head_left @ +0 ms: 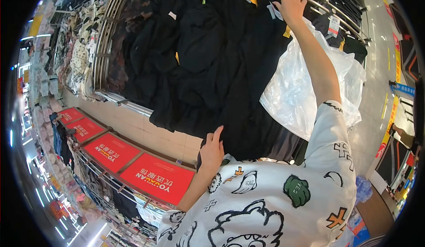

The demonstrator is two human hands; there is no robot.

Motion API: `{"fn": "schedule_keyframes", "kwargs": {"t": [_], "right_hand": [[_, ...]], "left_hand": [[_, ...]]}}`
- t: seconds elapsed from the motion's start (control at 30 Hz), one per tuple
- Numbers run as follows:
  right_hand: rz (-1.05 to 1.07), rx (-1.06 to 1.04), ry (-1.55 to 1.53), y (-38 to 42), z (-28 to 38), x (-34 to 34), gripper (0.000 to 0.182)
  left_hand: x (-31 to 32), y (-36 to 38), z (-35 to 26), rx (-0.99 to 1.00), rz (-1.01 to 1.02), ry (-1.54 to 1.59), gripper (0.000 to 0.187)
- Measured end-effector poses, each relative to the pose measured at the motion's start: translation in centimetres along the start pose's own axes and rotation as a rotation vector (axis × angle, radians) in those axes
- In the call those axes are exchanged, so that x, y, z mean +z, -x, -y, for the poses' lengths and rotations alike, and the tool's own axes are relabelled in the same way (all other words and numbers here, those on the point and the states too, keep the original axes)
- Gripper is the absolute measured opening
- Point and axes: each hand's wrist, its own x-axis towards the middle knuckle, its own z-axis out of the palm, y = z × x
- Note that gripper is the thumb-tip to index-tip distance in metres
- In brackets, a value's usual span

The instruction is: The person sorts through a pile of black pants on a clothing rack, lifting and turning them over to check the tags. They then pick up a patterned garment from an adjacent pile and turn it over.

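Black garments [199, 70] hang closely together in front of me, with yellow and white tags near their tops. My left hand [212, 151] is low, at their bottom edge, its fingers closed on the black cloth; part of its grip is hidden. Up at the metal rail [318, 5], my right hand [292, 5] has its fingers apart at the tops of the garments, beside a white tag [275, 12]. Under my right forearm spreads a crumpled clear plastic bag [301, 78], lying against the black clothes.
Red sign panels [113, 151] top a lower rack at the left. Patterned clothes [79, 56] hang beyond the metal rack bars [104, 43]. More dark clothes with a price tag [334, 26] hang at the upper right. A tiled aisle [383, 38] runs along the right.
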Motion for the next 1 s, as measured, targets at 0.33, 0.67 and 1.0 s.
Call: {"fn": "schedule_keyframes", "kwargs": {"t": [0.33, 0.67, 1.0], "right_hand": [[0.699, -0.600, -0.403, 7.0, 7.3, -5.0, 0.044], [0.509, -0.051, -0.401, 11.7, 8.7, -3.0, 0.057], [0.579, 0.152, -0.061, 8.5, 3.1, -3.1, 0.071]], "left_hand": [[0.8, -0.6, 0.3, 0.036, 0.027, -0.081, 0.037], [4.1, -1.4, 0.4, 0.405, 0.064, -0.221, 0.056], [3.8, -0.5, 0.4, 0.492, 0.091, -0.149, 0.044]]}}
